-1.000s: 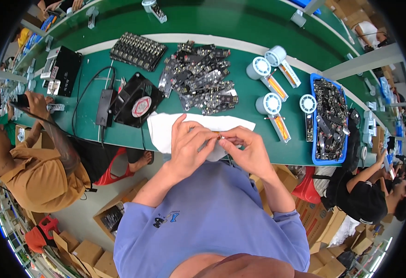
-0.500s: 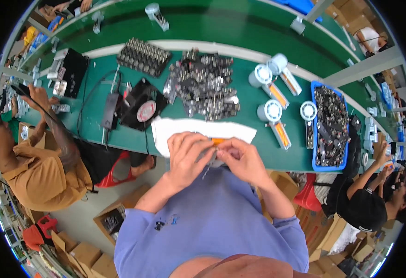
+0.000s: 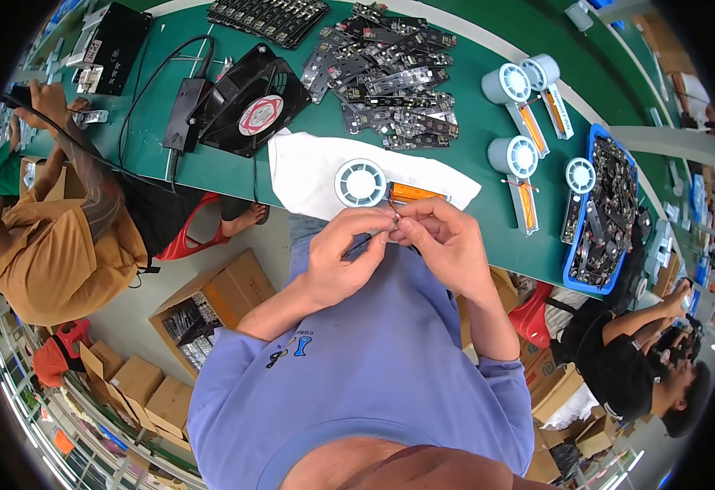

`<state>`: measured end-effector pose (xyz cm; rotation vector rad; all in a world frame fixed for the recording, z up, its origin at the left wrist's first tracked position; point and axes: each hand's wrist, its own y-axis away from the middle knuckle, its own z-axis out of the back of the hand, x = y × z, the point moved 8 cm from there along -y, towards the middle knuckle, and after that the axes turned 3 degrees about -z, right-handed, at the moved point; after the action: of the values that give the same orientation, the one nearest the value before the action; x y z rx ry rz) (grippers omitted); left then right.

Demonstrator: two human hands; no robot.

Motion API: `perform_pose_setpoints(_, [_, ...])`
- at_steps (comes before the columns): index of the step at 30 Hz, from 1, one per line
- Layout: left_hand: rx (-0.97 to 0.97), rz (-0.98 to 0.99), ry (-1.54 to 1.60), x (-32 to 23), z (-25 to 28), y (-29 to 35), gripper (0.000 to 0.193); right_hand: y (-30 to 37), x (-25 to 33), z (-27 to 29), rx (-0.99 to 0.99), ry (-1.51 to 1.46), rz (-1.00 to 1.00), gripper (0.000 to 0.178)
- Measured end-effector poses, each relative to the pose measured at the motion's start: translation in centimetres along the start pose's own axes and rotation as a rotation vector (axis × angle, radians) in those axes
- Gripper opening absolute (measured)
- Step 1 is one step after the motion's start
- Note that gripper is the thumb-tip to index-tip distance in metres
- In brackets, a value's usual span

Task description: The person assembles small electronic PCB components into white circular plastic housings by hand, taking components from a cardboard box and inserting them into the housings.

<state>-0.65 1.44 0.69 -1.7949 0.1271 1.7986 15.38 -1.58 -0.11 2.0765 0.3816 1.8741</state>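
A small handheld fan with a light-blue round head lies on a white cloth, an orange battery in its uncovered handle. Dark and reddish thin wires run from beside the battery down to my fingertips. Just on the near side of the fan, my left hand pinches the wire ends with thumb and index finger. From the other side my right hand closes on the same wires, its thumb and forefinger meeting the left fingertips. What exactly sits between the fingertips is partly hidden.
A black cooling fan and a power adapter stand left of the cloth. Loose circuit boards pile up behind it. Several similar fans and a blue bin of boards are at right. Co-workers sit on both sides.
My hands have drawn back off the fan toward my body, so its round head and orange battery now show. Fingertips remain together. The view has shifted, lowering my viewpoint toward the table's near edge.
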Motion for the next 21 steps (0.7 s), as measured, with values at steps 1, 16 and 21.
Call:
perform_pose_setpoints(1, [-0.002,0.000,0.000,-0.1,0.1,0.0,0.033,0.1,0.1,0.0,0.002,0.001,0.000,0.021])
perform_pose_setpoints(16, [-0.023,0.198,0.363,1.4,-0.1,0.1,0.031,-2.6,3.6,0.5,0.244,0.193,0.194,0.019])
perform_pose_setpoints(21, [0.011,0.229,0.524,1.7,-0.5,0.2,0.034,-3.5,2.6,0.0,0.452,0.053,0.130,0.017])
